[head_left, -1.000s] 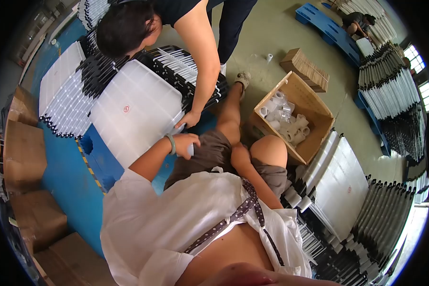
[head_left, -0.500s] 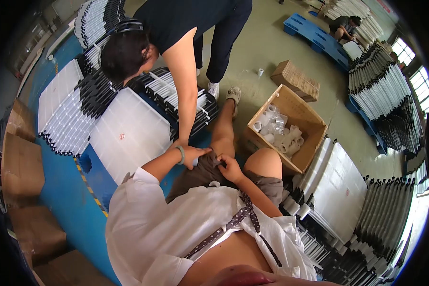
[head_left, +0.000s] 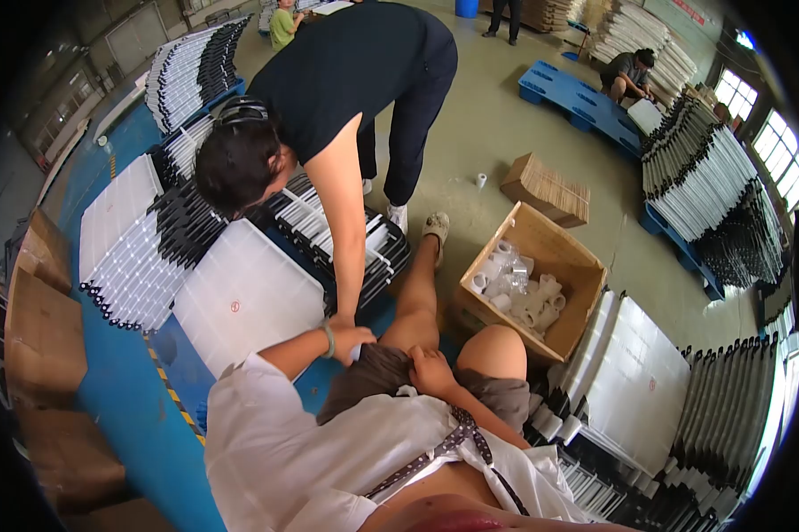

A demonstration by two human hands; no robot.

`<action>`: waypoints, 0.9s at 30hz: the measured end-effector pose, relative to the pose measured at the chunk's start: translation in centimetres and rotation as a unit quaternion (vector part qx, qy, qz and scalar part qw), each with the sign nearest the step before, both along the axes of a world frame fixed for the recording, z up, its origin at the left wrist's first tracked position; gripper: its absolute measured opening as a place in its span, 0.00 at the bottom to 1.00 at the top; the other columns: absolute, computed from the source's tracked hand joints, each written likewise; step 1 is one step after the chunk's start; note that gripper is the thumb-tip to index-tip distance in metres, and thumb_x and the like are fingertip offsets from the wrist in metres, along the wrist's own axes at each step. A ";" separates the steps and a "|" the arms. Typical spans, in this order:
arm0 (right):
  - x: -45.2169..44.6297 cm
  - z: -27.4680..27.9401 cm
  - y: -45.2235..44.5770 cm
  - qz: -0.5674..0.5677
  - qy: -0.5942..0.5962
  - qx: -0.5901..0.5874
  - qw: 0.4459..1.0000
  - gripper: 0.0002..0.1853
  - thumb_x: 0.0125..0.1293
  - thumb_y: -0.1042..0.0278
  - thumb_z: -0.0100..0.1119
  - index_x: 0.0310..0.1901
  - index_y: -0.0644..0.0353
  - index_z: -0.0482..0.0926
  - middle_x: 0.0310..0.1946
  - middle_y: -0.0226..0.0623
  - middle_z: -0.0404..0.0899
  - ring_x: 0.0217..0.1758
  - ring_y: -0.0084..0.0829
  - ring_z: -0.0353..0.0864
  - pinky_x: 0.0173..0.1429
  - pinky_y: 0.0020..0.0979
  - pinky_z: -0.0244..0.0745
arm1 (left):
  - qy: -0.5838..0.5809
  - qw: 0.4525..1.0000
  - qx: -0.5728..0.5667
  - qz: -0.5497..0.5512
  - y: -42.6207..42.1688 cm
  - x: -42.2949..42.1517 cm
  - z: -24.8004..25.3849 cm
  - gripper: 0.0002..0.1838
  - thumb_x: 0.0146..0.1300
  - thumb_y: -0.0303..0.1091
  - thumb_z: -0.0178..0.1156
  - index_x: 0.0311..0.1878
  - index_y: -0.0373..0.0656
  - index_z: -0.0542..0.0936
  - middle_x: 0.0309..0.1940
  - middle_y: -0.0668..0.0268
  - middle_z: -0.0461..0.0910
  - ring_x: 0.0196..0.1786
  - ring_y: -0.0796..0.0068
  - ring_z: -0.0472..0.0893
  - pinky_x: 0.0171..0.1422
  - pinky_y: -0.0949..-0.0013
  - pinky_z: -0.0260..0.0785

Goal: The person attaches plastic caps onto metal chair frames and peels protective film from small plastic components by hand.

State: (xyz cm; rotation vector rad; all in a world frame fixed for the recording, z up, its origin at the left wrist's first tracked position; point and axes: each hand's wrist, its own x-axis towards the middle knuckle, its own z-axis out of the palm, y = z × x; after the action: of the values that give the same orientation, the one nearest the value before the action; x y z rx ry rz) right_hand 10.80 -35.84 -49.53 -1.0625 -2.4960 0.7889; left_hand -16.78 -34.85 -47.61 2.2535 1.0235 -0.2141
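Note:
My left hand (head_left: pixel 352 341), with a pale bangle at the wrist, is closed beside my left thigh. A small whitish piece shows at its fingers, too hidden to name. My right hand (head_left: pixel 431 372) rests curled on the brown shorts (head_left: pixel 368 377), its fingers closed on the fabric. Just beyond my left wrist, a bending co-worker's bare arm (head_left: pixel 351 235) reaches down; that person's hand is mostly hidden. Left of my left hand leans a white translucent panel (head_left: pixel 244 297) with a small red mark.
A cardboard box (head_left: pixel 586 293) of white plastic tube pieces stands ahead right, with a stack of flattened cardboard (head_left: pixel 546 191) behind it. White panels (head_left: pixel 639 381) stand at my right. Black-edged panels (head_left: pixel 138 257) lie stacked at left. Another person (head_left: pixel 628 75) crouches by a blue pallet (head_left: pixel 577 102).
The view has tilted up a little. My left hand has drawn back from the thigh, fingers now more curled. My right hand has settled lower on the shorts. The co-worker stays bent over.

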 end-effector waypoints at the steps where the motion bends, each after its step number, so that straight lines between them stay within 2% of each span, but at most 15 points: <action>1: 0.0 0.0 0.2 -0.010 -0.042 0.002 0.999 0.14 0.52 0.65 0.54 0.41 0.60 0.71 0.36 0.47 0.77 0.45 0.48 0.74 0.53 0.47 0.63 | 0.032 0.999 0.006 0.009 -1.0 0.1 0.3 0.42 0.31 0.38 0.70 0.57 0.46 0.69 0.53 0.59 0.70 0.55 0.58 0.72 0.56 0.59 0.66; 2: 0.1 0.2 0.1 -0.020 -0.085 0.001 0.996 0.17 0.53 0.61 0.54 0.42 0.60 0.71 0.38 0.47 0.77 0.47 0.48 0.73 0.54 0.49 0.61 | 0.009 1.000 0.017 0.022 -1.8 -1.0 -3.3 0.45 0.31 0.36 0.71 0.61 0.49 0.66 0.55 0.58 0.70 0.56 0.57 0.72 0.58 0.60 0.66; 3: 0.1 0.8 0.0 -0.030 -0.127 -0.001 0.991 0.19 0.53 0.58 0.54 0.44 0.60 0.72 0.39 0.48 0.77 0.48 0.48 0.73 0.55 0.50 0.60 | 0.013 0.999 -0.023 0.026 -1.8 -1.2 -2.8 0.47 0.30 0.34 0.71 0.62 0.48 0.64 0.55 0.57 0.69 0.58 0.57 0.70 0.59 0.62 0.64; 4: 0.1 1.5 0.4 -0.026 -0.241 -0.061 0.968 0.25 0.54 0.50 0.52 0.49 0.60 0.73 0.42 0.48 0.77 0.51 0.50 0.71 0.60 0.55 0.53 | 0.016 0.997 -0.065 0.028 -1.9 -1.1 -2.4 0.50 0.28 0.33 0.72 0.63 0.47 0.62 0.56 0.56 0.68 0.59 0.57 0.69 0.61 0.63 0.63; 7: 0.0 2.5 1.2 -0.006 -0.270 -0.119 0.955 0.25 0.55 0.49 0.49 0.48 0.58 0.75 0.45 0.49 0.77 0.54 0.52 0.70 0.65 0.59 0.43 | 0.053 0.986 -0.155 0.027 -1.6 -1.1 -0.9 0.54 0.27 0.30 0.73 0.65 0.45 0.59 0.55 0.53 0.69 0.59 0.57 0.70 0.61 0.64 0.63; 8: 0.1 1.5 1.5 -0.013 -0.276 -0.115 0.954 0.21 0.55 0.51 0.50 0.44 0.56 0.79 0.48 0.47 0.76 0.58 0.51 0.68 0.66 0.64 0.33 | 0.068 0.981 -0.178 0.026 -1.3 -1.2 -0.6 0.54 0.27 0.30 0.73 0.65 0.44 0.58 0.55 0.53 0.70 0.58 0.57 0.71 0.60 0.64 0.64; 11: 0.1 0.5 3.3 0.051 -0.416 -0.166 0.893 0.19 0.55 0.54 0.52 0.44 0.55 0.80 0.50 0.46 0.76 0.60 0.51 0.66 0.66 0.65 0.31 | 0.132 0.954 -0.267 0.029 -0.4 -2.2 -1.8 0.57 0.27 0.31 0.73 0.67 0.44 0.55 0.52 0.51 0.73 0.54 0.56 0.74 0.57 0.63 0.66; 15: -0.1 -0.3 4.2 0.136 -0.500 -0.169 0.838 0.18 0.53 0.60 0.55 0.45 0.54 0.81 0.50 0.44 0.77 0.59 0.48 0.68 0.64 0.68 0.31 | 0.238 0.941 -0.230 -0.071 -1.0 -1.8 -5.2 0.53 0.29 0.31 0.72 0.66 0.43 0.58 0.51 0.51 0.75 0.54 0.56 0.75 0.56 0.63 0.66; 18: 0.2 -3.4 5.5 0.201 -0.501 -0.206 0.816 0.16 0.52 0.63 0.55 0.44 0.54 0.82 0.48 0.44 0.78 0.56 0.44 0.72 0.63 0.69 0.31 | 0.059 0.976 -0.209 -0.020 -2.9 -3.6 -6.4 0.50 0.31 0.32 0.72 0.64 0.43 0.61 0.49 0.53 0.76 0.52 0.57 0.76 0.54 0.63 0.68; 19: 0.7 -5.7 6.1 0.229 -0.484 -0.211 0.817 0.16 0.53 0.63 0.55 0.42 0.54 0.83 0.47 0.43 0.79 0.55 0.43 0.74 0.63 0.68 0.31 | 0.046 0.976 -0.213 -0.013 -2.6 -3.5 -6.8 0.50 0.31 0.32 0.72 0.64 0.43 0.62 0.49 0.53 0.76 0.51 0.58 0.76 0.53 0.63 0.68; 21: 1.2 -6.3 5.4 0.257 -0.469 -0.214 0.818 0.14 0.53 0.63 0.55 0.41 0.54 0.83 0.46 0.43 0.79 0.52 0.41 0.76 0.63 0.68 0.32 | 0.018 0.973 -0.231 0.000 -2.7 -3.7 -9.5 0.49 0.31 0.32 0.72 0.64 0.43 0.62 0.48 0.54 0.77 0.50 0.60 0.77 0.52 0.63 0.70; 22: 1.5 -6.2 4.7 0.257 -0.470 -0.210 0.818 0.14 0.53 0.64 0.55 0.40 0.54 0.84 0.46 0.42 0.80 0.52 0.41 0.76 0.63 0.67 0.33 | 0.032 0.977 -0.208 -0.020 -2.9 -4.4 -12.7 0.48 0.32 0.33 0.72 0.63 0.43 0.63 0.46 0.54 0.78 0.48 0.62 0.78 0.50 0.63 0.71; 25: 1.7 -0.1 3.0 0.259 -0.475 -0.198 0.817 0.13 0.52 0.64 0.55 0.39 0.54 0.84 0.44 0.42 0.81 0.49 0.40 0.78 0.64 0.64 0.38 | 0.135 0.962 -0.231 -0.048 -3.8 -2.7 -10.5 0.41 0.35 0.37 0.73 0.59 0.44 0.70 0.46 0.56 0.78 0.49 0.58 0.77 0.52 0.62 0.71; 26: 1.8 2.0 2.8 0.259 -0.477 -0.192 0.818 0.13 0.52 0.65 0.55 0.38 0.54 0.84 0.43 0.41 0.81 0.49 0.39 0.78 0.64 0.64 0.40 | 0.171 0.961 -0.214 -0.049 -5.0 -3.3 -12.8 0.41 0.35 0.39 0.73 0.58 0.44 0.71 0.45 0.56 0.79 0.49 0.60 0.78 0.51 0.63 0.71; 27: 1.8 3.5 2.6 0.258 -0.478 -0.185 0.819 0.13 0.52 0.65 0.55 0.37 0.54 0.84 0.43 0.41 0.81 0.48 0.39 0.79 0.65 0.63 0.41 | 0.126 0.963 -0.239 0.000 -6.3 -4.3 -13.2 0.41 0.35 0.39 0.73 0.57 0.44 0.71 0.45 0.56 0.79 0.48 0.60 0.78 0.50 0.63 0.72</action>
State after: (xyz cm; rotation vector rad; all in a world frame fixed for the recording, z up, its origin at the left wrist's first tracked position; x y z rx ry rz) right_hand 12.63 -33.25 -46.04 -1.0714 -3.7176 1.1140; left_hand -21.04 -41.11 -60.77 1.8136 0.9744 -0.6873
